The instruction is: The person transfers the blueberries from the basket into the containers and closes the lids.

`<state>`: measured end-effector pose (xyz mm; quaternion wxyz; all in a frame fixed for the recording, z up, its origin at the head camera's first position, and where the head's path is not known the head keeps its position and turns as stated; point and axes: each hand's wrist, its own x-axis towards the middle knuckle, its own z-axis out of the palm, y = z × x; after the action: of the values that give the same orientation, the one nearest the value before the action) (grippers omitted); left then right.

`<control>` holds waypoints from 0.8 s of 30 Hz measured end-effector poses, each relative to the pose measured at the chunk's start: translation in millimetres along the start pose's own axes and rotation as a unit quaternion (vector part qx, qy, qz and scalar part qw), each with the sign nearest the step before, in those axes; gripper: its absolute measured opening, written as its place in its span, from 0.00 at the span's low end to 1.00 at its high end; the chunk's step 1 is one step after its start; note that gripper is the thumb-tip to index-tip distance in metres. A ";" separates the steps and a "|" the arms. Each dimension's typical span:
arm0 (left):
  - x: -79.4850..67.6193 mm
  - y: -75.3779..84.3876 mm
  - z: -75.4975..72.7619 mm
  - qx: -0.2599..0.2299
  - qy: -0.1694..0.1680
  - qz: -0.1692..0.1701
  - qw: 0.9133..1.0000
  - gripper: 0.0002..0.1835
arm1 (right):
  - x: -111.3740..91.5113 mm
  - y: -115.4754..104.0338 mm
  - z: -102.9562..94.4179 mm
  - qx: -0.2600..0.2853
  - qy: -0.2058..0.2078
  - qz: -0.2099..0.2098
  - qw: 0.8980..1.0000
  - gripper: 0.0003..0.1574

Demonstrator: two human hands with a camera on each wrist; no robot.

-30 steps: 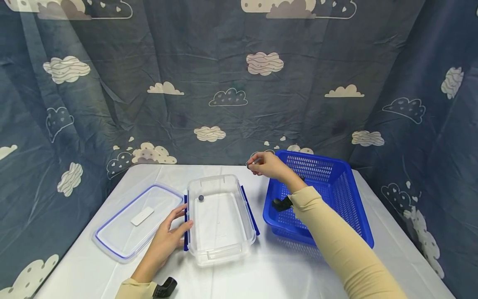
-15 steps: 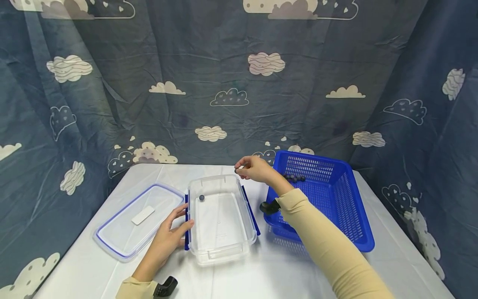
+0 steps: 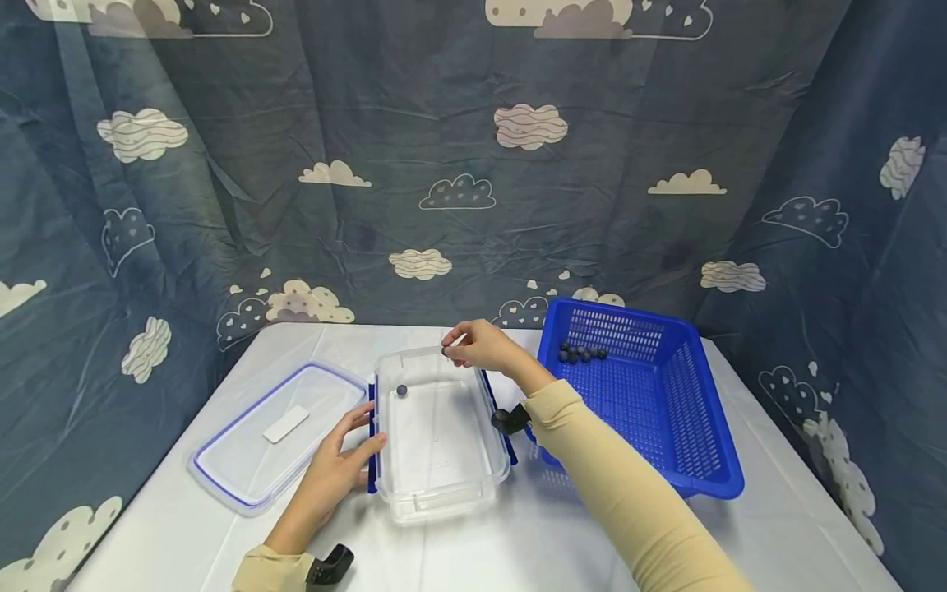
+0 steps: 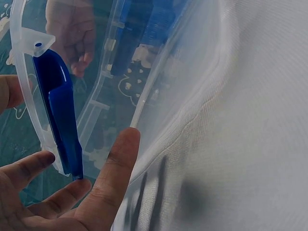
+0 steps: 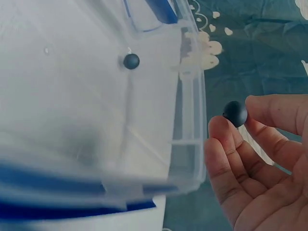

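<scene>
My right hand (image 3: 484,345) is above the far right corner of a clear plastic food container (image 3: 444,500). Its thumb and fingers pinch a dark, round blueberry (image 5: 235,113). Inside the container, near the far left, lies another blueberry (image 3: 402,390). My left hand (image 3: 329,477) rests against the container's left side, fingers extended. In the left wrist view its fingers are by the blue latch (image 4: 65,115), the thumb close to the clear wall. Several more blueberries (image 3: 580,354) sit in the back left corner of a blue basket (image 3: 710,411).
The container's clear lid (image 3: 237,460), with a blue seal and a white label (image 3: 285,424), lies to the left on the white-covered table (image 3: 422,559). A dark cloth (image 3: 459,271) with cloud prints hangs behind and at both sides.
My right hand has moved left from beside the basket to over the container's far edge, carrying the blueberry. The basket's blueberries have come into sight. My left hand stays put.
</scene>
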<state>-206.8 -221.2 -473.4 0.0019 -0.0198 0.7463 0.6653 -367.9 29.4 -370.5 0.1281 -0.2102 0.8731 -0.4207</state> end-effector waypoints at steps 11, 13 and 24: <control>0.3 -0.2 -1.0 -0.002 -0.004 0.002 1.000 0.35 | 8.2 -3.1 27.6 -0.013 -0.027 0.009 1.000 0.14; 0.5 -0.2 -0.9 -0.003 -0.004 0.003 1.000 0.34 | 9.4 -3.1 31.9 -0.017 -0.031 0.012 0.999 0.14; 1.8 -1.1 -1.3 -0.006 -0.005 0.003 1.000 0.35 | 15.4 -0.2 60.5 0.023 -0.060 0.036 0.997 0.17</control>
<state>-208.5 -222.6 -474.4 0.0037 -0.0147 0.7425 0.6697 -357.1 -19.2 -408.2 0.2002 -0.2004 0.8611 -0.4222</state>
